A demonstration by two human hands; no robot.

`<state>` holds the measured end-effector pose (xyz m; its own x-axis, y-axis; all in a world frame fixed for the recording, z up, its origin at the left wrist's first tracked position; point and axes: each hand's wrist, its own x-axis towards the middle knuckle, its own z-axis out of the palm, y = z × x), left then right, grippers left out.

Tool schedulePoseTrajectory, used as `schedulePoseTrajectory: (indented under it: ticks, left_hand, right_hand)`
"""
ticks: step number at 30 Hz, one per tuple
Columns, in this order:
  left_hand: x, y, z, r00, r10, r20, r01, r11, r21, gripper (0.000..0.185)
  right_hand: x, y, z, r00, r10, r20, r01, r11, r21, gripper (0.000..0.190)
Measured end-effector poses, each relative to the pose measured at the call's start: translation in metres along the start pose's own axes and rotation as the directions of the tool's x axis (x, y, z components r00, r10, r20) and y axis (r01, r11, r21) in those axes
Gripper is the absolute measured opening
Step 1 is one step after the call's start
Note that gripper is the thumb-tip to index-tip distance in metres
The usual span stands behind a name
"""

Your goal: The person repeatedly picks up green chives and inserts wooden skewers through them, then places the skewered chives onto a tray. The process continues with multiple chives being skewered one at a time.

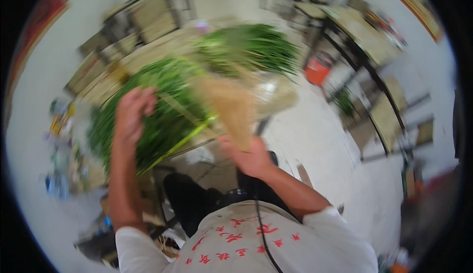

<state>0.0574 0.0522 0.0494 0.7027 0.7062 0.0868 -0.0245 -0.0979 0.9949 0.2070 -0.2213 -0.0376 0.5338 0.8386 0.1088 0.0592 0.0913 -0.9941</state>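
Note:
My right hand (249, 157) holds the narrow end of a tan, fan-shaped bundle (232, 104), blurred by motion; it may be dry straw or fibre. Its wide end points away from me, towards the table. Over a large heap of long green leafy stalks (166, 119) is my left hand (133, 106), fingers curled. A thin tan strip (181, 109) runs from near its fingertips towards my right hand; whether the left fingers pinch it is unclear. Along the heap's near side stretches a bright yellow-green band (177, 145). Farther back lies a second pile of green stalks (251, 49).
A translucent plastic bag (279, 93) sits at the table's right. Beyond it are an orange-red bucket (318, 69) and a long table (364, 32) with dark legs. Chairs (153, 16) stand behind. Clear bottles (57, 184) and other items are at left.

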Motion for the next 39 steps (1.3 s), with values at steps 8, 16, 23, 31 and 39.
schedulePoseTrajectory:
  ticks: [8,16,23,31,39]
  left_hand:
    - [-0.002,0.01,0.009,0.994,0.008,0.109,-0.002,0.999,-0.054,0.028]
    - [-0.01,0.006,0.005,0.984,0.023,0.179,0.001,0.991,-0.132,0.028]
    - [-0.014,0.004,0.004,0.983,0.004,0.184,0.027,0.986,-0.163,0.026]
    - [-0.018,-0.001,0.005,0.986,0.047,0.16,-0.038,0.998,-0.053,0.03]
    - [-0.02,-0.001,0.004,0.978,-0.007,0.209,0.033,0.992,-0.122,0.025]
  right_hand:
    - [-0.001,-0.004,0.003,0.977,0.178,-0.114,-0.159,0.974,0.16,0.017]
    - [-0.002,-0.011,0.014,0.979,0.185,-0.082,-0.166,0.966,0.198,0.017]
    - [-0.002,-0.009,0.015,0.981,0.187,-0.052,-0.174,0.966,0.193,0.016]
    - [-0.003,-0.006,0.02,0.987,0.135,-0.087,-0.12,0.98,0.157,0.012]
    - [-0.004,-0.014,0.02,0.976,0.214,-0.047,-0.198,0.952,0.232,0.015]
